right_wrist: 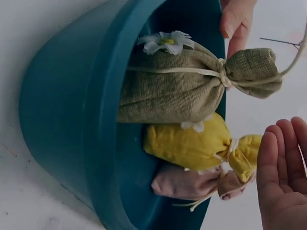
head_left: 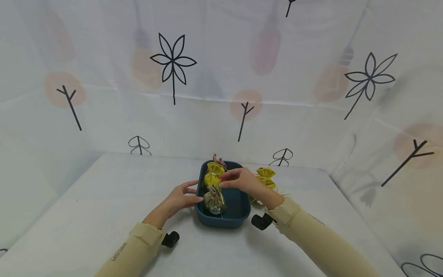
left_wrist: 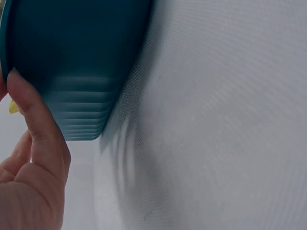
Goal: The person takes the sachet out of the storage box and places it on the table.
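Observation:
A dark blue plastic basin (head_left: 221, 222) stands on the white table. Along its left side three drawstring pouches stand in a row: a grey-green one (right_wrist: 168, 93) with a white flower, a yellow one (right_wrist: 187, 146), and a dusty pink one (right_wrist: 184, 183) at the back. My left hand (head_left: 178, 199) touches the basin's left rim from outside, its fingers fairly straight. Above the basin, my right hand (head_left: 243, 181) is beside the tops of the yellow and grey-green pouches. In the right wrist view its fingers (right_wrist: 283, 158) are extended, with nothing seen held.
To the right of the basin, partly behind my right forearm, lie more yellow pouches (head_left: 265, 177). A white printed cloth (head_left: 207, 127) hangs behind the table (head_left: 114, 200). Black wrist-worn devices (head_left: 170, 239) sit below both hands.

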Demonstrator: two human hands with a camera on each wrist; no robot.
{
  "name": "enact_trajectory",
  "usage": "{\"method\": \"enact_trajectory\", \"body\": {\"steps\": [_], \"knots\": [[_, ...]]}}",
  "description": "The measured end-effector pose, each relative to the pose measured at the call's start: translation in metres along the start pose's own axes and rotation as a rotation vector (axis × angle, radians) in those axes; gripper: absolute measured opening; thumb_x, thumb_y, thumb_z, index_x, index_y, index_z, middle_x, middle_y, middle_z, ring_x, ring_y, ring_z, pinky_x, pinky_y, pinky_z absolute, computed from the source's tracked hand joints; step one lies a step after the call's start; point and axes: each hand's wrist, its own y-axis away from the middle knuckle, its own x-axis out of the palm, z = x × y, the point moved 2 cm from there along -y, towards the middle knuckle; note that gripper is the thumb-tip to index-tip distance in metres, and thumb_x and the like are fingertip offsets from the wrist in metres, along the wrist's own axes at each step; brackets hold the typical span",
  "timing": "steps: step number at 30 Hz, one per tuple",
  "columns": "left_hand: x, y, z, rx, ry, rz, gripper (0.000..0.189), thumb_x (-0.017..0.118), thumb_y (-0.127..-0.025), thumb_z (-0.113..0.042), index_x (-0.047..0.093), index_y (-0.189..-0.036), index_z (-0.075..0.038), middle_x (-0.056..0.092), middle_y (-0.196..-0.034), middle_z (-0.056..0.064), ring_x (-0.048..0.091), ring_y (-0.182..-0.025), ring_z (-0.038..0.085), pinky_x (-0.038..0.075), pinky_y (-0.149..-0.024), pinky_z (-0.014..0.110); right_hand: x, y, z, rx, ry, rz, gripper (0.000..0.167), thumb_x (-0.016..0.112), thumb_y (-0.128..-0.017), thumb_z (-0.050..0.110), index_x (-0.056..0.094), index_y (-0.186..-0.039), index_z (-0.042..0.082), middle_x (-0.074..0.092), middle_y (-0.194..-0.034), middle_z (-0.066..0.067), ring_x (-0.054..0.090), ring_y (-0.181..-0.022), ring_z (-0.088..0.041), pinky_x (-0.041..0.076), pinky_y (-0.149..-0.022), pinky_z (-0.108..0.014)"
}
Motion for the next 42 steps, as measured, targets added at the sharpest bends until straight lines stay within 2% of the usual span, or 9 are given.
{"method": "enact_trajectory", "body": {"steps": [4, 7, 12, 18, 25, 33, 42], "knots": [[0.0, -0.001, 0.0, -0.001, -0.012, 0.003, 0.071, 0.078, -0.076, -0.014, 0.045, -0.139, -0.016, 0.052, -0.121, 0.016, 0.06, -0.089, 0.02, 0.053, -0.08, 0.034, 0.005, 0.0, 0.001, -0.04, 0.03, 0.062, 0.04, 0.072, -0.083, 0.023, 0.064, -0.115, 0.0, 0.066, -0.104, -0.007, 0.06, -0.097, -0.019, 0.05, -0.085, -0.036], [0.0, -0.001, 0.001, 0.001, -0.015, 0.007, 0.071, 0.079, -0.076, -0.015, 0.045, -0.139, -0.016, 0.052, -0.121, 0.016, 0.06, -0.09, 0.02, 0.053, -0.08, 0.034, 0.008, -0.001, -0.002, -0.056, 0.036, 0.09, 0.04, 0.073, -0.082, 0.024, 0.065, -0.115, 0.001, 0.066, -0.106, -0.007, 0.059, -0.097, -0.019, 0.05, -0.085, -0.035], [0.0, -0.001, 0.0, 0.0, -0.018, 0.008, 0.073, 0.079, -0.075, -0.016, 0.045, -0.139, -0.016, 0.052, -0.121, 0.016, 0.06, -0.091, 0.02, 0.052, -0.08, 0.034, 0.012, -0.002, -0.001, -0.07, 0.037, 0.123, 0.038, 0.074, -0.081, 0.018, 0.065, -0.113, 0.0, 0.066, -0.103, -0.008, 0.061, -0.093, -0.018, 0.051, -0.082, -0.032], [0.001, -0.001, 0.0, -0.004, -0.018, 0.001, 0.072, 0.079, -0.075, -0.015, 0.045, -0.139, -0.016, 0.052, -0.121, 0.016, 0.06, -0.09, 0.02, 0.053, -0.08, 0.034, 0.017, -0.004, -0.001, -0.037, 0.049, 0.084, 0.037, 0.076, -0.079, 0.012, 0.065, -0.111, -0.001, 0.067, -0.096, -0.007, 0.062, -0.086, -0.016, 0.053, -0.078, -0.031], [0.001, 0.0, 0.0, -0.004, -0.007, -0.003, 0.072, 0.079, -0.076, -0.013, 0.044, -0.139, -0.016, 0.052, -0.12, 0.016, 0.06, -0.089, 0.02, 0.053, -0.079, 0.034, 0.019, -0.003, -0.001, 0.015, 0.076, 0.071, 0.032, 0.072, -0.08, 0.004, 0.065, -0.111, 0.001, 0.066, -0.097, -0.005, 0.061, -0.089, -0.017, 0.052, -0.082, -0.032], [0.001, 0.0, 0.001, -0.007, -0.007, 0.001, 0.071, 0.078, -0.077, -0.014, 0.044, -0.139, -0.015, 0.052, -0.122, 0.017, 0.06, -0.09, 0.02, 0.053, -0.079, 0.034, 0.021, -0.001, -0.004, -0.012, 0.097, 0.072, 0.025, 0.066, -0.085, 0.003, 0.067, -0.11, 0.003, 0.066, -0.102, -0.006, 0.059, -0.093, -0.017, 0.051, -0.083, -0.033], [0.0, -0.001, 0.002, -0.002, -0.006, 0.0, 0.072, 0.079, -0.075, -0.015, 0.045, -0.139, -0.016, 0.052, -0.121, 0.016, 0.06, -0.09, 0.02, 0.053, -0.079, 0.034, 0.018, 0.001, -0.006, -0.041, 0.031, 0.035, 0.024, 0.064, -0.085, -0.001, 0.067, -0.109, -0.001, 0.067, -0.103, -0.01, 0.061, -0.093, -0.019, 0.052, -0.081, -0.034]]}}
